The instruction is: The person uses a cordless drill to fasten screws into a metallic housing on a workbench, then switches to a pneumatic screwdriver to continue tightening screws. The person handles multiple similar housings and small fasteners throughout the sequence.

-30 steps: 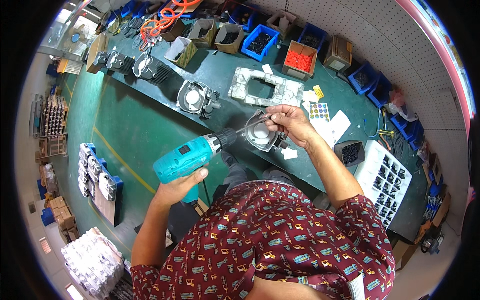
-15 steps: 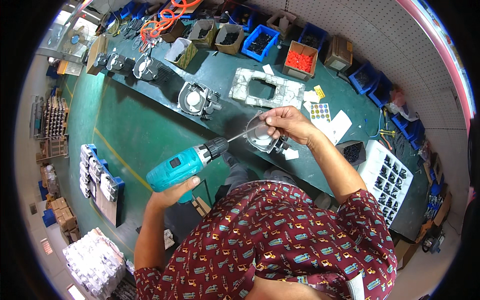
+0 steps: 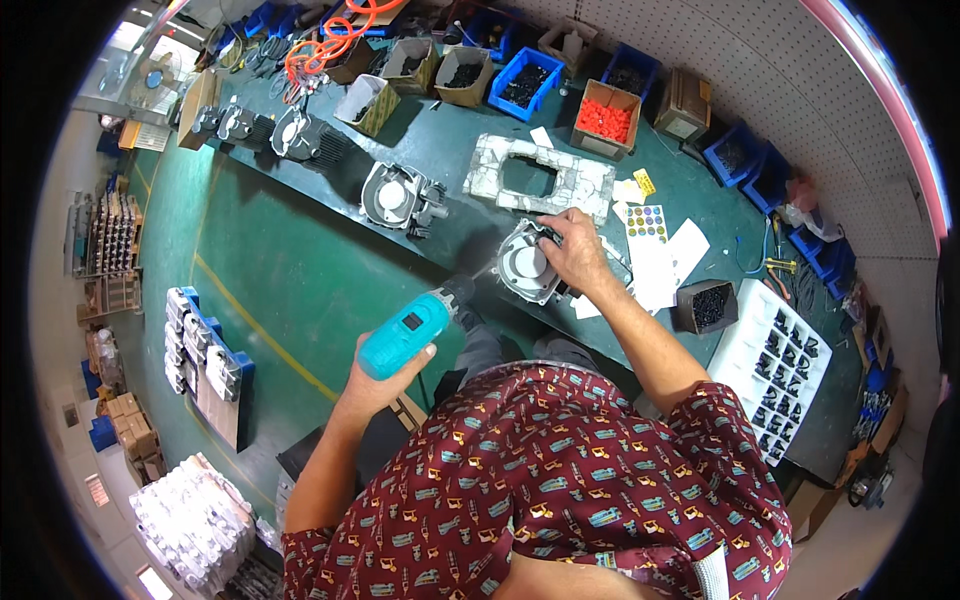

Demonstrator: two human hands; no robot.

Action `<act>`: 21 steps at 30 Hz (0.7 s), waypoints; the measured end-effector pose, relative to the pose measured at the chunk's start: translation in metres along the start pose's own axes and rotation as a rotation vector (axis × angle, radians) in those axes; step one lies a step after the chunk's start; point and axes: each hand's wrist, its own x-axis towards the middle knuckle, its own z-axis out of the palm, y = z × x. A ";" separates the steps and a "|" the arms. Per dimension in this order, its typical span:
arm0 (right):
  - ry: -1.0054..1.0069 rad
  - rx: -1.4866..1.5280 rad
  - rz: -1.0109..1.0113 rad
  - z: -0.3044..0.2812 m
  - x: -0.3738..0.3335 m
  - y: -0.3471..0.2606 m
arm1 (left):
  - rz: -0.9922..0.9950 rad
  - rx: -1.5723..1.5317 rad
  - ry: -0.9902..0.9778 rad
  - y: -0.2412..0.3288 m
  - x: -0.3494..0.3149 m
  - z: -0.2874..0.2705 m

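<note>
My left hand (image 3: 378, 388) is wrapped round the handle of a teal cordless drill (image 3: 405, 338). The drill's dark chuck and thin bit point right, toward a grey metal housing (image 3: 512, 268) with a round white middle, at the front edge of the green workbench (image 3: 455, 240). My right hand (image 3: 580, 258) reaches over this housing from the right, its fingers bent close together at the upper rim. Anything small between those fingertips is hidden. Left of it stands a similar open housing (image 3: 388, 200).
Behind the housing lies a marbled block with a cut-out (image 3: 490, 165). Along the back stand blue bins (image 3: 525, 85) and a carton of red parts (image 3: 603, 118). A small box of black screws (image 3: 706, 306) and a white tray (image 3: 750, 335) of black parts are at right.
My right hand has gone from the drill bit down onto the housing's rim. The drill has swung and shifted right, its bit now nearer the housing.
</note>
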 end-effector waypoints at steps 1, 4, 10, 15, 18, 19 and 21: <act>-0.003 -0.002 -0.004 0.004 0.000 0.003 | -0.002 0.012 -0.022 0.008 0.002 0.000; 0.020 0.021 -0.026 0.009 0.000 0.008 | 0.007 0.086 -0.039 0.022 0.005 -0.004; 0.006 0.040 -0.059 0.008 0.001 0.009 | 0.238 0.516 0.060 0.072 0.044 -0.026; 0.023 0.051 -0.087 0.008 0.001 0.013 | 0.100 0.636 -0.213 0.142 0.107 -0.036; 0.010 0.062 -0.101 0.008 0.003 0.010 | 0.136 0.673 -0.251 0.149 0.116 -0.035; 0.013 0.058 -0.100 0.008 0.003 0.011 | 0.109 0.692 -0.278 0.153 0.119 -0.033; 0.017 0.051 -0.106 0.009 0.003 0.011 | 0.053 0.730 -0.323 0.160 0.122 -0.031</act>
